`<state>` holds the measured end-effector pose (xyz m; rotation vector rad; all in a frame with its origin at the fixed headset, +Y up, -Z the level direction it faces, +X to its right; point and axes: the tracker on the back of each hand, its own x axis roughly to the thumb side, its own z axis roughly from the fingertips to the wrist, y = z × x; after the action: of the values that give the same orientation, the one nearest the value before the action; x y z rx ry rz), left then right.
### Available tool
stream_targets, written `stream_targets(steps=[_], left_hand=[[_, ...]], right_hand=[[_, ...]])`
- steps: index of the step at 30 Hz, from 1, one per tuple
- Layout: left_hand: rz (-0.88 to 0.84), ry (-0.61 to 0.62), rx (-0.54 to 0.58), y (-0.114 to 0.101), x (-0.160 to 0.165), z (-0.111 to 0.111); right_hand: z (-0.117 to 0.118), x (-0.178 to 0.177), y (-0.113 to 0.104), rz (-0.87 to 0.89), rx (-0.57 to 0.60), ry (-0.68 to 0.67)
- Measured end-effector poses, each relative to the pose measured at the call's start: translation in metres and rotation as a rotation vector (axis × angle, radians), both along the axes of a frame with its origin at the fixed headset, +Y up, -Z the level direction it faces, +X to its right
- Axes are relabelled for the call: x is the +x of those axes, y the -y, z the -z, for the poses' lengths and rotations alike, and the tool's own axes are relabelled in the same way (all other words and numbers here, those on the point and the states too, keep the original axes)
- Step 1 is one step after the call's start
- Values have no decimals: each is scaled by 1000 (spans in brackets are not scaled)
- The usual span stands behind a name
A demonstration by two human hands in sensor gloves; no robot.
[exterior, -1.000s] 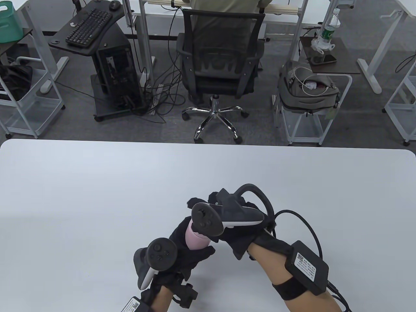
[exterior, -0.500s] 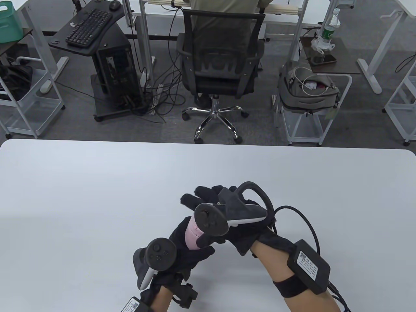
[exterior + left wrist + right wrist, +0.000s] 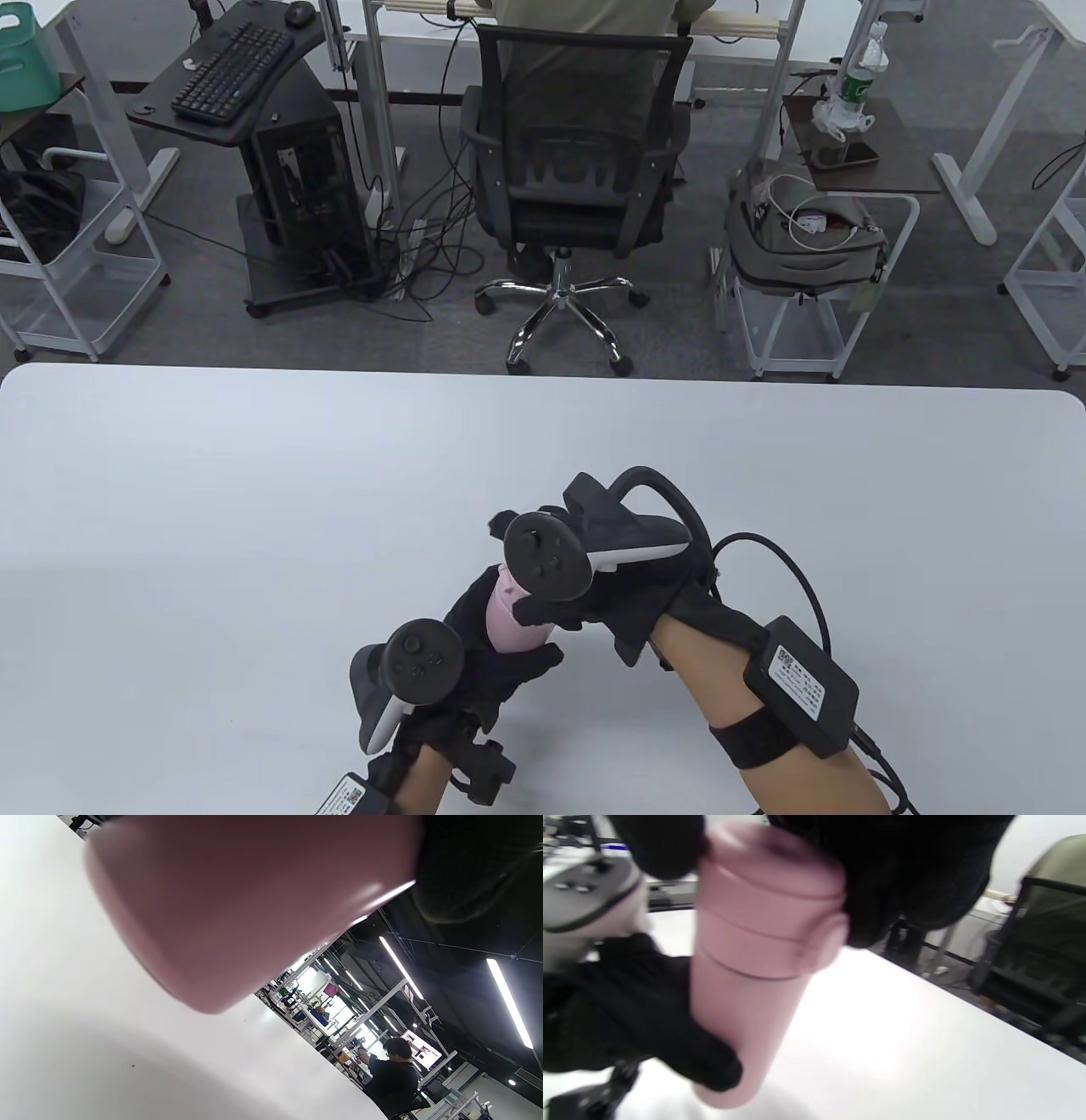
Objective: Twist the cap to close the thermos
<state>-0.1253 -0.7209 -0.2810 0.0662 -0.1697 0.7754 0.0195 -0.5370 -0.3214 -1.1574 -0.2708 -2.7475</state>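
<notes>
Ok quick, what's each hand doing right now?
Left hand: wrapped around the pink thermos, holding its body.
Right hand: gripping the cap on top of the thermos.

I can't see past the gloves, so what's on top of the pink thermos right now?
The pink cap sits on the thermos, with the right hand gripping it from above. Whether it is fully screwed down cannot be told.

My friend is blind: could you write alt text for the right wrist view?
A pink thermos with its cap on, gripped on top by the black-gloved right hand; the gloved left hand holds its body above a white table.
</notes>
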Motion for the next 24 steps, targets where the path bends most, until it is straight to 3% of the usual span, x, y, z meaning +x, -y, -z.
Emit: stream_targets(steps=[5, 11, 16, 24], left_hand=[[4, 6, -4, 0, 1, 0], [0, 1, -2, 0, 0, 0], [0, -4, -7, 0, 0, 0], [1, -3, -7, 0, 0, 0]], right_hand=[[1, -3, 3, -43, 111, 94], [-3, -5, 1, -54, 134, 107], [-12, 0, -8, 70, -23, -64], [-15, 0, -6, 23, -33, -79]])
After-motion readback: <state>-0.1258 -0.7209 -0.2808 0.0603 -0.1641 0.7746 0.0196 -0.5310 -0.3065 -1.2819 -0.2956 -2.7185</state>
